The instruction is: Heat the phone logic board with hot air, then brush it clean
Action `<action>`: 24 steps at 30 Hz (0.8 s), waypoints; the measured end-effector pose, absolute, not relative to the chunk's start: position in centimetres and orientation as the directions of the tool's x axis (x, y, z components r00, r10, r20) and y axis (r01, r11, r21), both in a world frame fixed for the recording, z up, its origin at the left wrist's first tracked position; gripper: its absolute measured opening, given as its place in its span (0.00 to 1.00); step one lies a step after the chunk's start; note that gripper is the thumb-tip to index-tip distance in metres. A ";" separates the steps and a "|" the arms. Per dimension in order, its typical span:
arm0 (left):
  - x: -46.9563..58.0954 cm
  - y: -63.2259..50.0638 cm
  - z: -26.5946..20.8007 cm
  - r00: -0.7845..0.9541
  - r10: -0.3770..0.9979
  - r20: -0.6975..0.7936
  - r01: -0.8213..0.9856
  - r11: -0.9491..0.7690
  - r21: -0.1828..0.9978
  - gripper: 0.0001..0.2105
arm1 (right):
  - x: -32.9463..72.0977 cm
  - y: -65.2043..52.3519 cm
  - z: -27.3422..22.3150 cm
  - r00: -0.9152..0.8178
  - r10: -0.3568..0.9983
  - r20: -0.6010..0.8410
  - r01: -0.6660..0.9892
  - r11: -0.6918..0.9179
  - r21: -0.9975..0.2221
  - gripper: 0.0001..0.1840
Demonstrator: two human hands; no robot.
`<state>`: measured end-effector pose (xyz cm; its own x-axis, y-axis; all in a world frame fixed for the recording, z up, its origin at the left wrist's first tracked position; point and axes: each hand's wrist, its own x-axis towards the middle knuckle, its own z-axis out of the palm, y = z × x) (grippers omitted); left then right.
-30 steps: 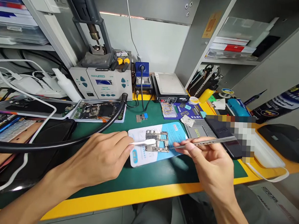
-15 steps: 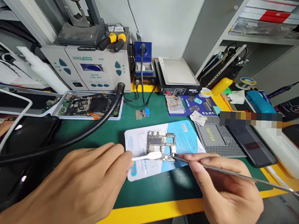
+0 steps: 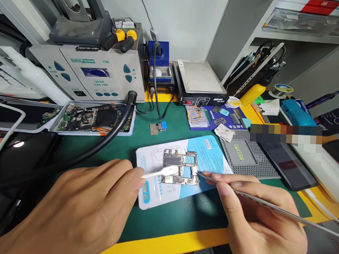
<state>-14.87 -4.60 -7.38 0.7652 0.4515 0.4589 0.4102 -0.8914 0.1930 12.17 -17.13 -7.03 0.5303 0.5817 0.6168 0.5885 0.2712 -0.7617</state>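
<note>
My left hand [image 3: 99, 199] is closed around the thin stick of a white cotton swab [image 3: 167, 171]. The swab's head lies over the left middle part of a phone logic board [image 3: 173, 161], though whether it presses on it I cannot tell. My right hand [image 3: 261, 217] pinches slim metal tweezers [image 3: 239, 190], whose tip reaches the board's right edge. Under the board is a white and blue printed card [image 3: 207, 155], lying flat on the green mat [image 3: 182, 221].
Behind stand a hot air station [image 3: 87, 71], a soldering iron stand [image 3: 160, 70] and a heating plate [image 3: 201, 78]. A thick black hose [image 3: 101, 139] crosses at left. A perforated grey pad [image 3: 258, 161] and dark phone [image 3: 288, 160] lie right. Small metal parts [image 3: 157, 128] sit behind the card.
The swab's head has shifted a little up the board, away from its near edge. The tweezers' tip stays near the board's right edge. My view has shifted slightly.
</note>
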 end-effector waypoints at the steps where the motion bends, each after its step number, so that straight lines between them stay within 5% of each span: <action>1: -14.5 -4.6 -7.1 0.779 0.418 0.468 0.408 -0.904 0.127 0.09 | 12.2 -17.1 -7.0 0.529 0.575 0.624 0.590 0.280 -0.757 0.12; 5: -13.4 -4.8 -6.2 0.820 0.350 0.453 0.391 -0.921 0.005 0.08 | 12.2 -16.8 -6.9 0.523 0.568 0.636 0.590 0.297 -0.751 0.14; 10: -13.3 -4.9 -5.6 0.844 0.322 0.430 0.355 -0.935 0.003 0.08 | 12.5 -16.4 -7.1 0.451 0.520 0.725 0.615 0.408 -0.675 0.15; 24: -13.6 -5.3 -4.5 0.832 0.294 0.471 0.338 -0.941 -0.008 0.11 | 12.5 -16.6 -7.7 0.472 0.545 0.693 0.595 0.384 -0.707 0.15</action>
<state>-13.65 -5.31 -4.46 0.8316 0.2944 0.4710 0.3376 -0.9413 -0.0076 12.48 -16.64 -7.67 0.4720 0.5451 0.6929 0.5946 0.3835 -0.7067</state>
